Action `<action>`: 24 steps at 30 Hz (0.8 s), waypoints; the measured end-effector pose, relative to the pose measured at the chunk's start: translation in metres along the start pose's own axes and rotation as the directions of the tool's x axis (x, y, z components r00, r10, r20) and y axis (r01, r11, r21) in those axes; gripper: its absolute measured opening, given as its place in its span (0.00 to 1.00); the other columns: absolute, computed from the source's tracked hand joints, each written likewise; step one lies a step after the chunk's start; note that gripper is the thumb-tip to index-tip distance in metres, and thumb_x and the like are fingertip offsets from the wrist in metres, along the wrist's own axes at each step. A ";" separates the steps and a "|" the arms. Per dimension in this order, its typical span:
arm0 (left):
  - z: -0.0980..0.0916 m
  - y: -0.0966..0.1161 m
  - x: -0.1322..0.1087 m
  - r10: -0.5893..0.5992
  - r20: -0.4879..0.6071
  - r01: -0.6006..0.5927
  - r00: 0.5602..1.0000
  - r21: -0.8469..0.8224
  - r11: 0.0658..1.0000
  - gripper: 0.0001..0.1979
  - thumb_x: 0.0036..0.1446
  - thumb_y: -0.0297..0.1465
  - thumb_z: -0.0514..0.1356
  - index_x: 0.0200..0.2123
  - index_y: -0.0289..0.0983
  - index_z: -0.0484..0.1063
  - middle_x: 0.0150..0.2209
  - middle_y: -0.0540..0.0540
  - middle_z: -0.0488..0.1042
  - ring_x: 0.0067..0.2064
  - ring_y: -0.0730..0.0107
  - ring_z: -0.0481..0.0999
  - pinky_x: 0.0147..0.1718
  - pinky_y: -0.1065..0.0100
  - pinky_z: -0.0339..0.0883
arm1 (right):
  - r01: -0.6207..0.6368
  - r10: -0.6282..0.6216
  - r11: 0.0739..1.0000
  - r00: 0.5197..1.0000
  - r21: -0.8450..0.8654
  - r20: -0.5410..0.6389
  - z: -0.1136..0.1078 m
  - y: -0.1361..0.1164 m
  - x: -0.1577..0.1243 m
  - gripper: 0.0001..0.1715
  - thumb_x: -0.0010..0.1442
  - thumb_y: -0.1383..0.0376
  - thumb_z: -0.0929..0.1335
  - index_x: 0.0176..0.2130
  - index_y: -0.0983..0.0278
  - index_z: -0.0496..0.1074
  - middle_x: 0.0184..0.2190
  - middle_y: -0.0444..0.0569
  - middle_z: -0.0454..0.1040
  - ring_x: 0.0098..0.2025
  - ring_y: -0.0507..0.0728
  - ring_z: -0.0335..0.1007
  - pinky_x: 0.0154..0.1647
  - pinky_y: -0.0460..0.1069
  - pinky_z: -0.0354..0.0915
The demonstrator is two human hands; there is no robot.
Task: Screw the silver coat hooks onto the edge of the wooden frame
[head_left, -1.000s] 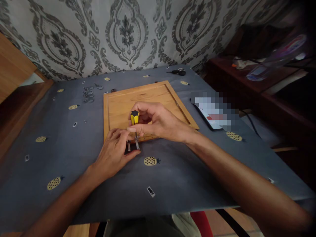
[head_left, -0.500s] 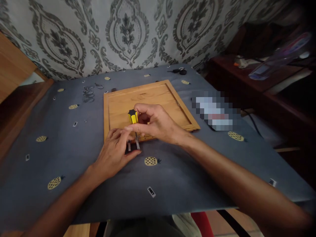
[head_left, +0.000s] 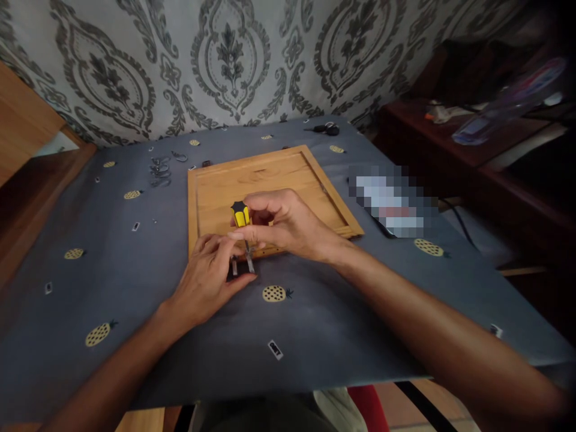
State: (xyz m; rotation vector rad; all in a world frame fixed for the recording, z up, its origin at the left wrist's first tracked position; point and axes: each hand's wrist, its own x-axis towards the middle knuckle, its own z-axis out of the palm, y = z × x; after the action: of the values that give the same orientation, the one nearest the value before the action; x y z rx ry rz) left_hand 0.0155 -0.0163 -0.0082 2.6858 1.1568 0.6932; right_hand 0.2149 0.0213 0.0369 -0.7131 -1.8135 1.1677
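From my seat far away, I see the driver standing almost upright between the two hands, its thin shaft going down to the metal part at the near edge of the board. The right hand pinches the driver with thumb and bent fingers, closed on it. The left hand is half closed round the metal part, thumb along its near end; I cannot see most of its fingertips. I think the driver could slip, because it leans a little, and then the tip could poke the left fingers so close by. The metal part could also twist if the left hand holds it too softly. I count two hands, one driver, one metal part with two grey bars showing, and one board under and beyond the hands. Left of the left hand is one tiny bit, and farther off a heap of hooks, too tangled to count, with one loop beside it. Right of the right hand are one phone and, well beyond, one bottle. One black thing lies past the board.
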 end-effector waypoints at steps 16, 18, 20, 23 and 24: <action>-0.001 0.001 0.001 -0.013 0.015 0.013 1.000 -0.002 1.000 0.23 0.56 0.34 0.68 0.52 0.40 0.64 0.41 0.45 0.79 0.45 0.53 0.76 0.48 0.49 0.68 | 0.010 -0.009 0.999 0.999 -0.038 0.033 -0.006 0.005 -0.003 0.16 0.61 0.54 0.72 0.33 0.64 0.71 0.21 0.37 0.62 0.24 0.49 0.58 0.23 0.46 0.53; -0.001 0.001 0.001 -0.001 0.007 0.001 1.000 0.001 1.000 0.22 0.56 0.33 0.69 0.50 0.40 0.64 0.40 0.46 0.79 0.45 0.53 0.76 0.48 0.50 0.68 | 0.018 -0.017 0.999 1.000 -0.038 0.026 -0.005 0.005 -0.003 0.18 0.61 0.52 0.72 0.33 0.64 0.71 0.21 0.37 0.63 0.24 0.49 0.59 0.23 0.46 0.53; -0.001 0.001 0.002 0.010 -0.002 -0.010 1.000 0.003 1.000 0.21 0.55 0.33 0.69 0.48 0.40 0.64 0.40 0.46 0.79 0.45 0.53 0.76 0.47 0.50 0.69 | 0.014 -0.014 0.999 1.000 -0.037 0.020 -0.003 0.006 -0.004 0.19 0.60 0.51 0.72 0.33 0.64 0.72 0.21 0.38 0.65 0.23 0.48 0.59 0.22 0.45 0.53; 0.000 0.000 0.001 0.012 -0.004 -0.012 1.000 0.014 1.000 0.21 0.54 0.33 0.70 0.47 0.40 0.64 0.41 0.45 0.79 0.45 0.53 0.76 0.47 0.49 0.69 | 0.000 0.001 0.999 1.000 -0.035 0.012 -0.001 0.007 -0.004 0.20 0.61 0.50 0.72 0.33 0.64 0.72 0.21 0.37 0.64 0.22 0.48 0.59 0.22 0.45 0.53; 0.001 -0.001 0.001 0.005 0.003 -0.005 1.000 0.016 1.000 0.21 0.54 0.34 0.69 0.47 0.39 0.64 0.41 0.45 0.79 0.45 0.52 0.76 0.48 0.49 0.69 | -0.001 0.002 0.999 1.000 -0.035 0.009 -0.001 0.007 -0.005 0.20 0.61 0.50 0.72 0.33 0.64 0.72 0.20 0.37 0.64 0.22 0.48 0.59 0.22 0.45 0.52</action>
State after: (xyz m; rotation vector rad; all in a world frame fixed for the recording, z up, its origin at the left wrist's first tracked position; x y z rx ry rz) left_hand 0.0158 -0.0154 -0.0090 2.7021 1.1605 0.6836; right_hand 0.2182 0.0206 0.0294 -0.7301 -1.8454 1.1448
